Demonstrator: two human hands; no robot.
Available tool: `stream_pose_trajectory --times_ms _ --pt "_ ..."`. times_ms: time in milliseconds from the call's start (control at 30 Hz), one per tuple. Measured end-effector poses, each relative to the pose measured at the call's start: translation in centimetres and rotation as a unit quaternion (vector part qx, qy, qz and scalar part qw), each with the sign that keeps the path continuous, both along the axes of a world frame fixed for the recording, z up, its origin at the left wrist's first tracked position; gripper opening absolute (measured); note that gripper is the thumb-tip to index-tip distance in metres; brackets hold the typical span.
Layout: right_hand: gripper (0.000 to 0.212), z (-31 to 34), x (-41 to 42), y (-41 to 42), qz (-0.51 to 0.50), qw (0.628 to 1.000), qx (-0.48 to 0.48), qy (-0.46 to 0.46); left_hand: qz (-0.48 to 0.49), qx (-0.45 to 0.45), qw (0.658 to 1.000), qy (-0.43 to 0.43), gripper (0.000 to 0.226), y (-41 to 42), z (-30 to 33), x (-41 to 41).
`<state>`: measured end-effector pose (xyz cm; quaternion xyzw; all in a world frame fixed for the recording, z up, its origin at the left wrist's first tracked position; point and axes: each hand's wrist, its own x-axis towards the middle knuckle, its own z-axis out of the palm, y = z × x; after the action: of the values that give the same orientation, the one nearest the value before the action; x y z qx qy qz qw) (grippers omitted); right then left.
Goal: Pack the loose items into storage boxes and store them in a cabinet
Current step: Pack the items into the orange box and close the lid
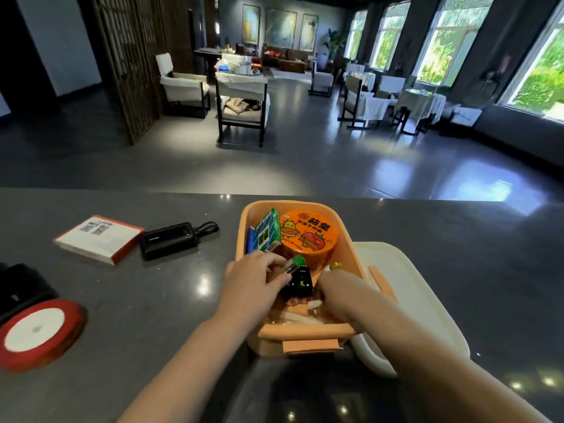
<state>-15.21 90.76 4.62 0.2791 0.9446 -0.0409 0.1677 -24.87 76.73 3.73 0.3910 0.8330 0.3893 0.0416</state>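
Hands inside an orange storage box (300, 330) on a dark grey counter (152, 300)

The left hand (253, 277) reaches over the box's left wall, fingers curled round a green-capped tube (294, 263); the right hand (338, 290) is lower in the box, and whether its fingers grip anything cannot be told. Between the hands sits a small black item (300, 283). Further back in the box stand an orange noodle cup (308, 236) and a green carton (267, 232), touching. A white lid (418, 297) lies just right of the box, partly under the right forearm. Left on the counter, well apart from the box: a white-and-red booklet (99, 239), a black case with a loop (175, 239), a red ribbon spool (39, 334) and a black object (21, 290) behind it
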Motion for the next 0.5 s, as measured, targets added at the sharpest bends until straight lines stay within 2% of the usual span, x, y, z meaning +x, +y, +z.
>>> stream_pose_trajectory --times_ms 167,333,400,500 --pt "0.035 -1.5 -1.1 0.9 0.052 0.991 0.041 -0.112 0.000 -0.046 0.997 0.069 0.029 0.1 -0.5 0.0" --pt "0.035 -1.6 -1.4 1.0 0.064 0.988 0.031 -0.138 -0.012 -0.065 0.993 0.100 0.030 0.1 -0.7 -0.1" --pt "0.032 -1.3 -1.2 1.0 0.062 0.990 0.025 -0.125 -0.013 -0.064 0.992 0.105 0.030 0.1 -0.7 -0.1" --pt "0.022 -0.4 -0.2 0.9 0.045 0.999 0.009 -0.028 -0.015 -0.066 0.991 0.118 0.027 0.1 -0.8 -0.1"
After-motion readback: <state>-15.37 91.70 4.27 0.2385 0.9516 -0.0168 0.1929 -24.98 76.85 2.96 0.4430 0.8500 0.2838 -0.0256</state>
